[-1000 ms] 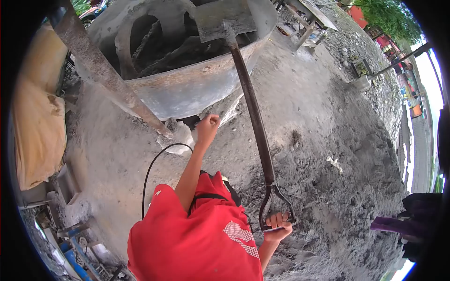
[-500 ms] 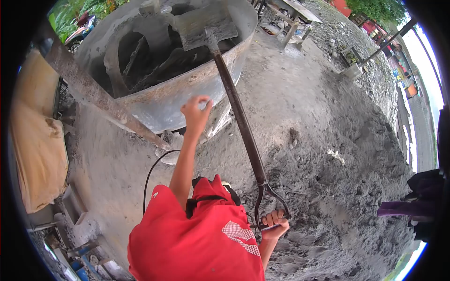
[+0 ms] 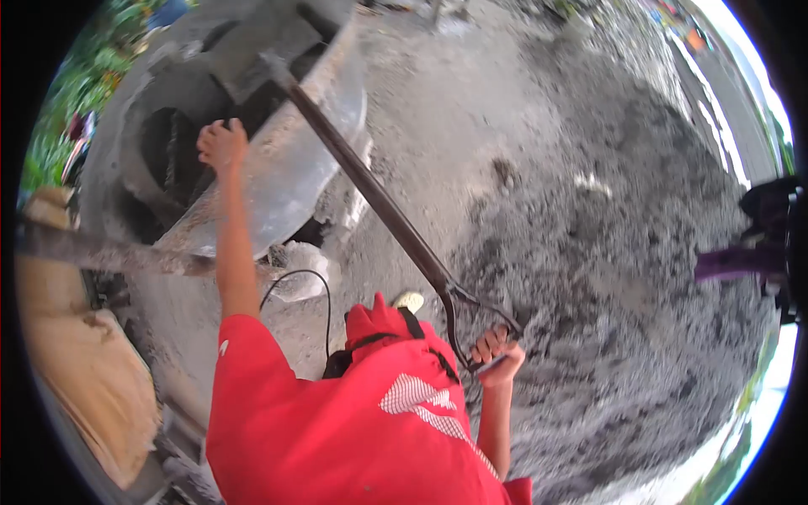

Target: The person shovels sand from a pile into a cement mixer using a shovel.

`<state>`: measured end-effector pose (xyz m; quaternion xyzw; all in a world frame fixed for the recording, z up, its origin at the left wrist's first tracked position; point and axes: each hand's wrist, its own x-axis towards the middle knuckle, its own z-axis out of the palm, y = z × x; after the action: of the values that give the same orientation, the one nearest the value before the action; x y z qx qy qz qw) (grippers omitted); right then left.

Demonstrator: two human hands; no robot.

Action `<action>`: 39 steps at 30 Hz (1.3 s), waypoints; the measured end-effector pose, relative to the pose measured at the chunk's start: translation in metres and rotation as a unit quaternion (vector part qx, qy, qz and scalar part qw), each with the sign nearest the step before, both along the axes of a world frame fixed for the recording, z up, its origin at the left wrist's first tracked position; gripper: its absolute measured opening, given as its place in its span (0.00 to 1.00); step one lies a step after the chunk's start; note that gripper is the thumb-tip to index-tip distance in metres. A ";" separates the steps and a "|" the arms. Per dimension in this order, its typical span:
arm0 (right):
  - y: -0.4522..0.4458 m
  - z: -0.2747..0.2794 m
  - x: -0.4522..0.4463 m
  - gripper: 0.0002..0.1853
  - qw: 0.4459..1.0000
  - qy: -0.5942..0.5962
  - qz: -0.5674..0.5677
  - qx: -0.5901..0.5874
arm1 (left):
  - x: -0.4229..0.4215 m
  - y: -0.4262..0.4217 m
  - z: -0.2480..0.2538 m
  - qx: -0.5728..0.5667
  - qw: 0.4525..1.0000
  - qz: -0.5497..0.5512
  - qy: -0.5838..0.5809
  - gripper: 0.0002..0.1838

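My right hand [image 3: 498, 357] is wrapped round the D-shaped handle of a long shovel [image 3: 370, 187]. The shovel's grey blade lies over the rim of a large round metal drum [image 3: 290, 181], coated in grey cement-like material. Stretched out at the drum's near rim is my left hand [image 3: 222, 145], its fingers spread and slightly bent, with nothing visible in them. Whether it touches the rim or the inside cannot be made out. Dark hollows and curved metal parts show inside the drum.
A rusty metal beam [image 3: 109, 252] crosses at the left, above a tan draped sheet [image 3: 93, 379]. A pale block [image 3: 299, 271] and a thin black cable [image 3: 326, 307] are below the drum. Rough grey sand [image 3: 623, 320] covers the ground at right.
My left hand has reached forward and left to the drum's rim, and its fingers have opened. The view has turned, and the shovel slants further left, still in my right hand.
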<state>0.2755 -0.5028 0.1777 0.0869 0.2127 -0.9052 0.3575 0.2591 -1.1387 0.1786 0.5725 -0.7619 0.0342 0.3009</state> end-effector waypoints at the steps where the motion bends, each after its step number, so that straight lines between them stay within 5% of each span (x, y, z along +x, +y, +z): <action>1: 0.000 0.000 0.000 0.08 1.000 0.000 -0.002 -0.017 | 0.000 0.003 0.009 0.002 1.000 0.005 0.000 0.26; 6: 0.002 0.003 0.000 0.08 1.000 -0.018 -0.016 -0.002 | 0.002 -0.024 -0.002 0.023 0.998 0.013 0.051 0.27; 9: 0.001 0.003 0.001 0.08 1.000 -0.013 -0.023 -0.001 | 0.016 -0.026 -0.005 -0.171 0.960 -0.152 0.163 0.19; 10: 0.000 0.002 0.000 0.08 0.999 -0.015 -0.030 0.002 | 0.014 -0.010 -0.002 -0.038 0.917 -0.221 0.330 0.19; 11: -0.001 0.002 0.001 0.08 0.999 -0.019 -0.038 0.008 | 0.006 0.028 0.010 0.250 0.720 -0.161 0.627 0.18; 12: 0.000 0.003 0.004 0.08 0.999 -0.026 -0.040 0.015 | 0.010 0.045 0.010 0.401 0.538 -0.171 0.721 0.19; 13: 0.000 0.002 0.006 0.07 0.998 -0.040 -0.048 0.017 | 0.006 0.096 0.035 0.504 0.464 -0.140 0.715 0.20; 15: -0.001 0.001 0.006 0.08 0.998 -0.038 -0.053 0.006 | -0.004 0.124 0.031 0.599 0.404 -0.094 0.685 0.23; 21: -0.004 0.007 0.006 0.08 0.996 -0.057 -0.060 0.025 | -0.038 0.129 0.013 0.679 0.351 -0.203 0.612 0.25; 32: 0.003 0.005 0.000 0.09 0.998 -0.007 -0.031 0.045 | -0.056 0.147 0.000 0.668 0.428 -0.177 0.583 0.24; 39: 0.007 0.008 -0.006 0.10 0.996 0.063 -0.045 0.045 | -0.061 0.122 -0.039 0.645 0.394 -0.223 0.615 0.24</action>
<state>0.2691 -0.4960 0.1853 0.0554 0.2716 -0.9136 0.2975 0.1984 -1.0164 0.1398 0.2706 -0.2652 -0.8974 0.2261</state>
